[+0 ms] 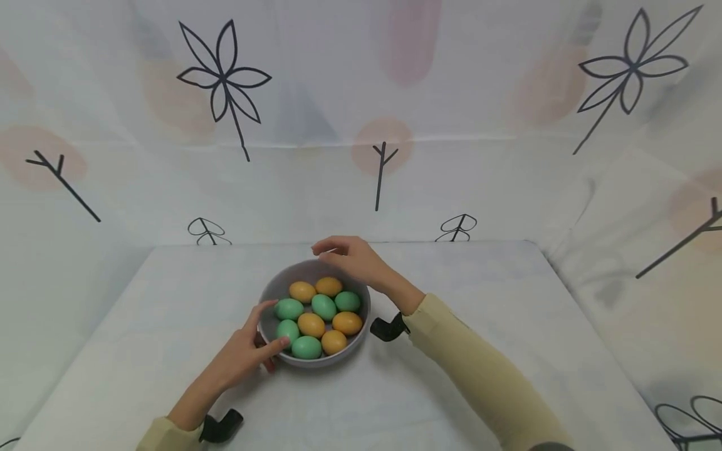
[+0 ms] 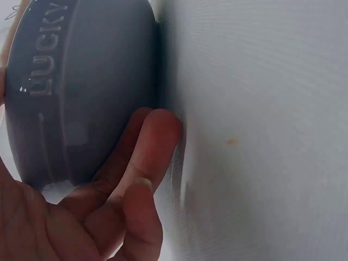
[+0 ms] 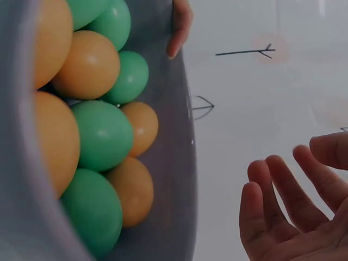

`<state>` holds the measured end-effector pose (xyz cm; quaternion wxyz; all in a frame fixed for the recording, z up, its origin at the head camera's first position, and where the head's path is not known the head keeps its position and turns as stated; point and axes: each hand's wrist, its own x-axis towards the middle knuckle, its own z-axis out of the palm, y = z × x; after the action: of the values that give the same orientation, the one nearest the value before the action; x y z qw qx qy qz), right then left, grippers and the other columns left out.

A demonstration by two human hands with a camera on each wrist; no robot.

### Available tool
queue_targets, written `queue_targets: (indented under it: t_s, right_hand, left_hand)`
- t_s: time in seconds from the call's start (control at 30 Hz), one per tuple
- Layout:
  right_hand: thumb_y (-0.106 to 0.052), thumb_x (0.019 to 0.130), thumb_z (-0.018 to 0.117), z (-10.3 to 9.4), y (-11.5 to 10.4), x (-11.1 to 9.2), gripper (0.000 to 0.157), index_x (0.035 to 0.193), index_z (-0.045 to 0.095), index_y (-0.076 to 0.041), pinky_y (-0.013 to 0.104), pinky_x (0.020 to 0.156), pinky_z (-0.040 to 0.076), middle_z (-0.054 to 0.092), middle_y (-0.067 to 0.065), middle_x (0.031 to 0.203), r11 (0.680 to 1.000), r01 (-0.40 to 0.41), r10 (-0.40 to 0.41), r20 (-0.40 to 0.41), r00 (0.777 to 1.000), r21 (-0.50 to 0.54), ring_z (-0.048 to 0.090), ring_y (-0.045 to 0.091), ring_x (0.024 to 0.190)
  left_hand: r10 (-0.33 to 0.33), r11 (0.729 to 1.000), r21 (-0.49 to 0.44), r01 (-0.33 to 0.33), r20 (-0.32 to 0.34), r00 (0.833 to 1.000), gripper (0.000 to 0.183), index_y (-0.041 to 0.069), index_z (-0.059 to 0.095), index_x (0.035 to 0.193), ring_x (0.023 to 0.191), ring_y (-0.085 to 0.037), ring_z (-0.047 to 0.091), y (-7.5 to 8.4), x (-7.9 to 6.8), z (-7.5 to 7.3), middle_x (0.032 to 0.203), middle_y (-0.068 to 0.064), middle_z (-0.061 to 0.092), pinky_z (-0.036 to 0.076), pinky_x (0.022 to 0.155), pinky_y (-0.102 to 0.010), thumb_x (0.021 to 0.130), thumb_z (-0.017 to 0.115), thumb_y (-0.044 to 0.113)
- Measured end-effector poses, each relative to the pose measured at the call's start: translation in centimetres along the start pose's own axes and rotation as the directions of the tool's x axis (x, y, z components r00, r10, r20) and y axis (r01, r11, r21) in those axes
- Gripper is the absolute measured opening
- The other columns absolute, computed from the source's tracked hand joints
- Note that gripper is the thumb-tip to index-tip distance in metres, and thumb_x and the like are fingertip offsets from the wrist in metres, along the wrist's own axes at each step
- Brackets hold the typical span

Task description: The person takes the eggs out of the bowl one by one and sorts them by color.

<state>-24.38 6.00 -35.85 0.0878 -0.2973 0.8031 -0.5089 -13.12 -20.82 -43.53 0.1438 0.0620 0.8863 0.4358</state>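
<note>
A round grey bowl [image 1: 301, 271] stands on the white-covered table, holding several green eggs [image 1: 324, 307] and several orange eggs [image 1: 311, 325]. My left hand [image 1: 239, 358] grips the bowl at its near left side, thumb and index finger over the rim. In the left wrist view, its other fingers [image 2: 155, 144] curl low against the bowl's outer wall [image 2: 109, 76], which carries raised letters reading "LUCKY". Above the bowl's far right rim hovers my right hand [image 1: 361, 260], holding nothing. The right wrist view shows its fingers [image 3: 293, 196] loosely bent and apart from the bowl.
A white cloth [image 1: 451, 376] covers the table. Behind and at the sides hangs a pale backdrop [image 1: 316, 188] printed with line-drawn plants. Both wrists wear black camera mounts [image 1: 222, 427], which sit close over the tabletop.
</note>
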Motion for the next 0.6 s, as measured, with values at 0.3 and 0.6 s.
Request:
queue_targets:
  t_s: [0.3, 0.6]
  right_hand:
    - [-0.02, 0.1, 0.061, 2.1, 0.3, 2.3, 0.031, 0.128, 0.066, -0.008, 0.041, 0.094, 0.049, 0.062, 0.002, 0.131, 0.982, -0.086, 0.061, 0.152, 0.987, 0.167, 0.059, 0.016, 0.115]
    - [-0.025, 0.097, 0.063, 4.1, 0.8, 3.3, 0.029, 0.123, 0.07, -0.014, 0.03, 0.095, 0.044, 0.067, -0.008, 0.12, 0.997, -0.082, 0.075, 0.392, 0.917, 0.0, 0.058, 0.008, 0.11]
  left_hand:
    - [0.006, 1.0, -0.005, -0.006, -0.004, 1.0, 0.087, 0.028, 0.008, 0.157, 0.068, -0.02, 0.062, 0.0, 0.0, 0.1, 0.069, -0.004, 0.066, 0.045, 0.068, -0.035, 0.094, 0.065, 0.047]
    - [0.002, 1.0, -0.019, -0.002, 0.004, 1.0, 0.089, 0.025, 0.004, 0.157, 0.069, -0.02, 0.061, 0.0, -0.1, 0.1, 0.07, -0.005, 0.066, 0.045, 0.069, -0.035, 0.095, 0.065, 0.044]
